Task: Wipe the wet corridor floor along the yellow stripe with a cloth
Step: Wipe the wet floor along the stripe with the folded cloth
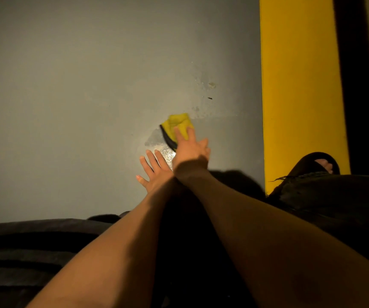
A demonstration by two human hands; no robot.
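cloth (177, 127) on floor (68, 85), stripe (299, 85) right

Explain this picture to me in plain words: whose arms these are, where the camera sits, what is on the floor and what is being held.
There is no machine here. One camera worn on a person's head looks down at their own bare arms. The right hand presses a yellow cloth with a dark edge onto the grey floor, its fingers lying over the cloth. The left hand rests flat beside it, fingers spread, holding nothing. Wet patches show just beyond the cloth. To the right runs the yellow stripe, with a foot in a dark sandal on it.
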